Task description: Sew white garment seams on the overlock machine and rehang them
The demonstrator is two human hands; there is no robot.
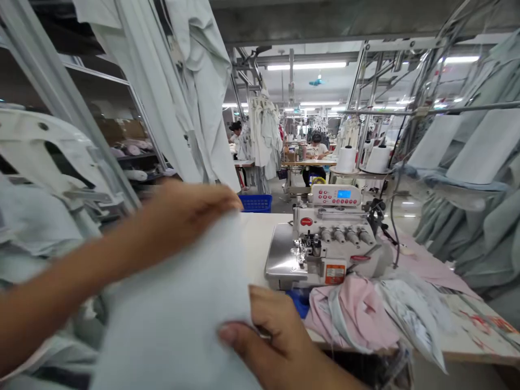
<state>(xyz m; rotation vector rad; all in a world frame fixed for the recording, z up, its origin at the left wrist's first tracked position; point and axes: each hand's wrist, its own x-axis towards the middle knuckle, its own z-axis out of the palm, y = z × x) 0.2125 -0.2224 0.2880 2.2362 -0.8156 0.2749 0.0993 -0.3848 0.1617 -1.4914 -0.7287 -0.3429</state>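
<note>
A pale grey-green piece of fabric (pixel 174 319) hangs between my two hands, left of the sewing machine. My left hand (pixel 190 214), a little blurred, is closed on the fabric's upper corner. Lower down, my right hand (pixel 272 330) pinches its right edge, the thumb lying on the near face and the fingers behind. Beyond the hands stands a white overlock sewing machine (pixel 333 238) with a lit blue display and a shiny metal plate on its left side. What lies behind the held fabric is hidden.
Pink and pale cloth pieces (pixel 353 311) are heaped at the table's front edge. White thread cones (pixel 347 160) stand behind the machine. Garments (pixel 203 92) hang at upper left, others at right. A blue basket (pixel 258 203) sits beyond the table. Farther back, a person (pixel 317 149) sits at another table.
</note>
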